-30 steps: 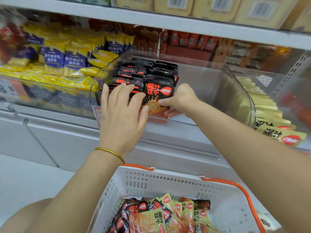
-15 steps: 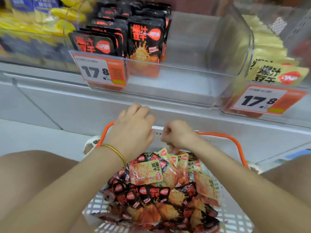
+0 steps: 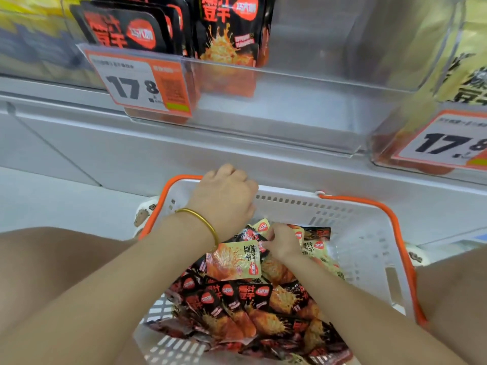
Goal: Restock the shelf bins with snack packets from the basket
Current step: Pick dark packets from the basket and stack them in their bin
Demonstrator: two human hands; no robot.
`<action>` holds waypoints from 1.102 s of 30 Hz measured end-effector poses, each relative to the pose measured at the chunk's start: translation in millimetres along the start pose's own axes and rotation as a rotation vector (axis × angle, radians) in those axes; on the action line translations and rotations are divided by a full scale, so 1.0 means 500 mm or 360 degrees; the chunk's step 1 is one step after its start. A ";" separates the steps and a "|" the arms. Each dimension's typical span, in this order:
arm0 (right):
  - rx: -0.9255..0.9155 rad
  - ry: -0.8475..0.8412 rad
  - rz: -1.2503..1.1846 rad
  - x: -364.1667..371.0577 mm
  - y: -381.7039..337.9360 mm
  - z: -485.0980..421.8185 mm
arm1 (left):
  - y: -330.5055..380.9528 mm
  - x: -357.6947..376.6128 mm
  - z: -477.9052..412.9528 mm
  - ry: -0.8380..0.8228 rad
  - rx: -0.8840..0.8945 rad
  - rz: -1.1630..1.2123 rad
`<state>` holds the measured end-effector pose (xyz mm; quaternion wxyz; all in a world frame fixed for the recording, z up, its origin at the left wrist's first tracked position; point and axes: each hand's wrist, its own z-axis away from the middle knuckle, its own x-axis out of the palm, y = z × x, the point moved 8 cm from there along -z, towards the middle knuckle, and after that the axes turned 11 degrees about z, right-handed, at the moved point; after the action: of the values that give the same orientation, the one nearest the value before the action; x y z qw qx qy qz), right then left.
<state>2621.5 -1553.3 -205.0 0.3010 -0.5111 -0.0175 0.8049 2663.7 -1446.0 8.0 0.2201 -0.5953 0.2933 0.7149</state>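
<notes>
In the basket (image 3: 355,248), near its far wall, a black packet (image 3: 249,237) is being pinched at its edge by the right hand (image 3: 282,241), fingertips pressed together. The left hand (image 3: 226,198) is being held over the far left corner, fingers curled under; whether anything is being gripped cannot be told. Both hands are being worked down here now, having been brought away from the shelf bin (image 3: 290,101). Its right side is being left bare beside the standing packets (image 3: 229,30). A fresh pick is probably being started from the heaped snack packets (image 3: 237,306).
</notes>
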 end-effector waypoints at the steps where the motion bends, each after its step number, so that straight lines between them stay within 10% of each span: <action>1: 0.0022 0.0018 -0.0073 -0.013 0.005 -0.001 | 0.002 0.004 -0.001 -0.0031 0.0000 -0.0006; 13: -0.0492 0.0010 -0.0466 -0.334 -0.114 0.168 | 0.001 -0.006 -0.011 -0.0227 -0.0095 0.0537; 20: -0.0613 -0.0188 -0.0932 -0.410 -0.164 0.275 | -0.004 -0.181 0.022 0.0339 0.0112 0.1393; 24: -0.0823 0.0126 -0.0996 -0.546 -0.245 0.308 | -0.050 -0.321 0.070 0.1148 0.0217 0.1769; 27: -0.0862 0.0526 -0.1252 -0.679 -0.295 0.283 | -0.093 -0.391 0.101 0.1653 0.0170 0.1037; 33: -0.0560 0.0569 -0.0565 -0.661 -0.382 0.130 | -0.136 -0.323 0.052 0.1457 -0.0069 0.0221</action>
<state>2754.3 -1544.8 158.7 0.3421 -0.6779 -0.1922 0.6217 2721.3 -1372.9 158.7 0.0070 -0.8332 0.3843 0.3976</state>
